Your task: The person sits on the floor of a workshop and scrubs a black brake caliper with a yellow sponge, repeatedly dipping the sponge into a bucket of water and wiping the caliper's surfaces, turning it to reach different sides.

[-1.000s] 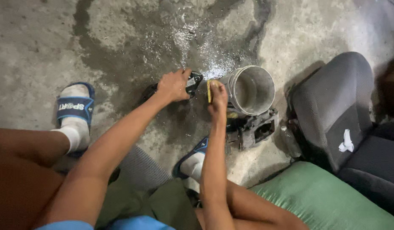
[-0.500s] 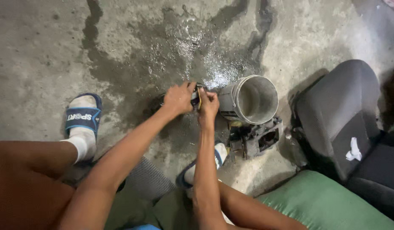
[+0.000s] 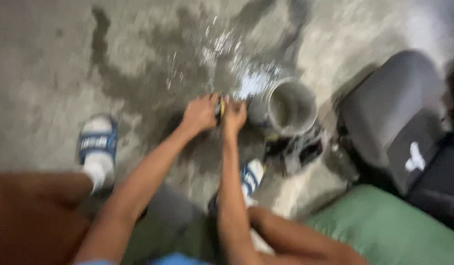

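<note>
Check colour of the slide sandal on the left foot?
Blue, over a white sock; the slide sandal shows, blurred, in the head view.

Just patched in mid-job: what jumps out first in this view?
Both hands meet at centre over wet concrete floor: the left hand and right hand pinch a small dark and yellow object, too blurred to identify. Right beside them lies a grey metal cylinder, open end up; a grey car seat sits at right.

We have open wet floor ahead; the metal cylinder and seat block our right.
</note>
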{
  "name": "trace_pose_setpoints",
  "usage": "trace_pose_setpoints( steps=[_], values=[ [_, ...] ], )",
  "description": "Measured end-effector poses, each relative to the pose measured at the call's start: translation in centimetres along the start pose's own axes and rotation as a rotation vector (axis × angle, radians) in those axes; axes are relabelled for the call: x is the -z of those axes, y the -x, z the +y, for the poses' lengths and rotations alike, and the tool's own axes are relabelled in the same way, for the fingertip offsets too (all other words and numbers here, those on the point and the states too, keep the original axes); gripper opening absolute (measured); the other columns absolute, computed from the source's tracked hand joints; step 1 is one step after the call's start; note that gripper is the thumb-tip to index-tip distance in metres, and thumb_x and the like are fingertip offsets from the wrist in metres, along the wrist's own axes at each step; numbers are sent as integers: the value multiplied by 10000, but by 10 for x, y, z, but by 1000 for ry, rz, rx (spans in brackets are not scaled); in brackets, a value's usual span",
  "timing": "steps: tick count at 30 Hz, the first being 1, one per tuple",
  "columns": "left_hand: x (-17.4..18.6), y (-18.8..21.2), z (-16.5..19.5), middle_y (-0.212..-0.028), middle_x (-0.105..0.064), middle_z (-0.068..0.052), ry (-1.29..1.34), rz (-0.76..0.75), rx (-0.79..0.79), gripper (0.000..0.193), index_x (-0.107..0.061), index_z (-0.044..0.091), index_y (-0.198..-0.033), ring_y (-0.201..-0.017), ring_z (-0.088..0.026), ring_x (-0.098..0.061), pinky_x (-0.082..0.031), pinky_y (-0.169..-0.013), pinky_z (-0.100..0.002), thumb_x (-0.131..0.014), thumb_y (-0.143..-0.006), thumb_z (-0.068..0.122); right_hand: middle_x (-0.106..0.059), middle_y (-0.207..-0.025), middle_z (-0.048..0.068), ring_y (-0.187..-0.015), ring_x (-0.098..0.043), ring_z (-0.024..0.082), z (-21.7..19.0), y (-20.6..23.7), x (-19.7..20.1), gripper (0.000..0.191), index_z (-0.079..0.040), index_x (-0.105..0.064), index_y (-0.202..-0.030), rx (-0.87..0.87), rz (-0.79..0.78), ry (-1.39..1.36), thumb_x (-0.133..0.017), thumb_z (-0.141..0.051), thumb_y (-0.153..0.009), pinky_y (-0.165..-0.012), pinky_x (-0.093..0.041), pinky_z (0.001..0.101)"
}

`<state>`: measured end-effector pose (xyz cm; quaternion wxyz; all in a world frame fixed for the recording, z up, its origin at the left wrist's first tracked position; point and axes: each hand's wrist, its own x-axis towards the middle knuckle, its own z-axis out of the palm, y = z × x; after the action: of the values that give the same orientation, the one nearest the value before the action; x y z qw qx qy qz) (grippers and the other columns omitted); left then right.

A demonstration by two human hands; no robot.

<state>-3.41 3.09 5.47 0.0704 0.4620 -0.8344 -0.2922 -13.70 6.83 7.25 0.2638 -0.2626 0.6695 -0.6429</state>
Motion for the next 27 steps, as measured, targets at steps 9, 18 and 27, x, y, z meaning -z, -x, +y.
trace_pose_setpoints(
  steps=[9, 18, 27],
  values=[
    [27, -4, -12, -1235, -653, -198, 7, 14, 25, 872, -480, 91, -1376, -1060, -432, -668, -551, -890, -531, -863, -644, 367, -714, -893, 47, -777, -648, 172, 22, 14, 42, 227, -77, -628, -977, -501, 96, -408, -791, -201, -879, -650, -508, 326],
    [41, 9, -6, -1240, -650, -186, -2, -15, 52, 843, -496, 98, -1378, -1063, -440, -662, -544, -883, -539, -860, -664, 357, -717, -940, 32, -815, -642, 116, -8, 5, 6, 207, -51, -695, -1018, -317, -56, -232, -798, -159, -875, -699, -529, 262],
    [19, 11, -9, -1183, -658, -226, -45, 106, -10, 873, -507, 59, -1392, -1029, -432, -674, -561, -850, -536, -848, -652, 371, -684, -882, 42, -805, -592, 111, 2, -7, -7, 208, -16, -677, -962, 2, -120, 36, -814, -161, -904, -739, -506, 272]
  ],
)
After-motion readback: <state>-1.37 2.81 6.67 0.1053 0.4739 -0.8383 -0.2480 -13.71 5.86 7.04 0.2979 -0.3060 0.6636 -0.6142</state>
